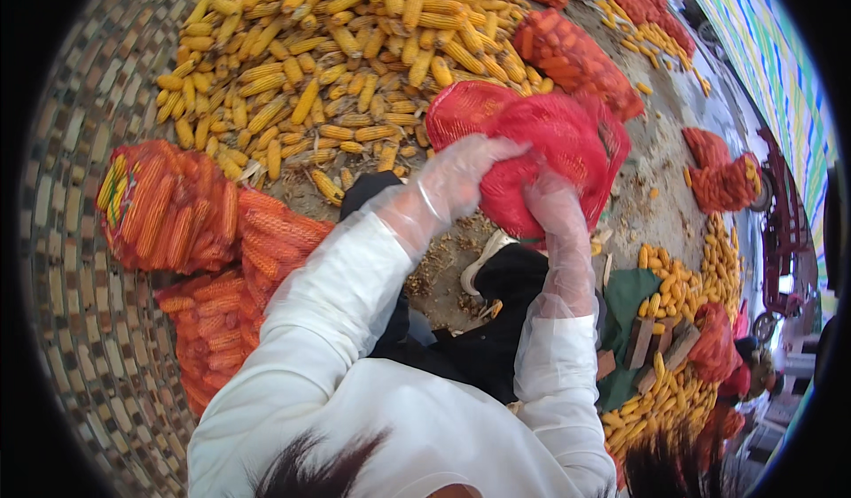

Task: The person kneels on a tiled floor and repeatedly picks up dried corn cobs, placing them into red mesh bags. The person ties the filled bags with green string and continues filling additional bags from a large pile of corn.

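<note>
My left hand, in a clear plastic glove, grips the upper left part of a red mesh sack. On the sack's near side my right hand, gloved the same way, has its fingers tucked into the red netting. The sack is bunched and partly blurred, and its folds hide most of my fingertips. Yellow shows through the mesh at its left; whether cobs lie inside or behind it, I cannot tell. A large heap of yellow corn cobs lies just beyond and left of the sack.
Filled mesh sacks of corn stand on my left, by a brick surface. Another full sack leans beyond my hands. To the right are a green cloth, bricks, more cobs and a red vehicle frame.
</note>
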Available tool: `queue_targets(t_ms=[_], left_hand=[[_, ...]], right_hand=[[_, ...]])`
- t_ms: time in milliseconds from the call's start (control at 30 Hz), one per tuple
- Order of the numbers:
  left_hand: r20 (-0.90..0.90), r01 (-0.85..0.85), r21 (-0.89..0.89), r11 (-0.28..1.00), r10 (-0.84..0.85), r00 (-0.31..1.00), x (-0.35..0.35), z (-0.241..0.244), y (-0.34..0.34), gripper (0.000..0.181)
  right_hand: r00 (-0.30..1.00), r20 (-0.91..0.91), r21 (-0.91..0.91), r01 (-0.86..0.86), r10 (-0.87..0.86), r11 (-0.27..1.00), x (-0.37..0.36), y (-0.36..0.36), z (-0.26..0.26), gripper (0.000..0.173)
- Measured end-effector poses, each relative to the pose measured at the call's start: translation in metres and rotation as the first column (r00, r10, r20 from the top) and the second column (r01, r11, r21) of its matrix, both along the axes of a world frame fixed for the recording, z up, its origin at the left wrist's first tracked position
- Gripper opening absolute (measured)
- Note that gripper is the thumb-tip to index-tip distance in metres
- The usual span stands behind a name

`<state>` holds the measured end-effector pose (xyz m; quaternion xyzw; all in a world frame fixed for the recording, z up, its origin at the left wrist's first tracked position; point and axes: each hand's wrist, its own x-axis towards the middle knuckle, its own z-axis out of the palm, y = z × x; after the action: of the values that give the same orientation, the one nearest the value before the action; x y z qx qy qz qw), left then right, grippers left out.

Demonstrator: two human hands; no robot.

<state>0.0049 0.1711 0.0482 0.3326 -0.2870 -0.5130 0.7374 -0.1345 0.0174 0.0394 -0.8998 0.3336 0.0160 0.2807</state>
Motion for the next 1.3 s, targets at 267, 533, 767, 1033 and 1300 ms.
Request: queue_targets(t_ms=[267, 533, 767, 1033, 1300], left_hand=[[-0.476, 0.026, 0.213, 0.977, 0.080, 0.876, 0.005, -0.028, 0.022, 0.033], [-0.486, 0.161, 0.490, 0.857, 0.115, 0.866, 0.031, -0.059, -0.002, 0.031], [-0.184, 0.005, 0.690, 0.724, 0.169, 0.968, 0.037, -0.146, -0.016, 0.033], [0.099, -0.086, 0.909, 0.408, -0.012, 0.995, -0.040, -0.299, -0.004, 0.032], [0.014, -0.117, 0.807, 0.579, 0.179, 0.984, -0.064, -0.294, -0.022, 0.029]], right_hand=[[0.961, -0.272, -0.074, 0.028, -0.047, 0.997, -0.036, 0.000, -0.047, 0.049], [0.985, -0.041, 0.564, 0.161, -0.167, 0.810, -0.025, -0.004, -0.048, 0.066], [0.948, -0.318, 0.279, 0.083, 0.010, 0.957, -0.002, -0.006, -0.096, 0.077], [0.781, -0.588, 0.239, -0.079, 0.209, 0.968, -0.037, -0.008, -0.207, 0.070], [0.899, -0.358, 0.109, 0.307, -0.251, 0.945, -0.019, -0.022, -0.176, 0.046]])
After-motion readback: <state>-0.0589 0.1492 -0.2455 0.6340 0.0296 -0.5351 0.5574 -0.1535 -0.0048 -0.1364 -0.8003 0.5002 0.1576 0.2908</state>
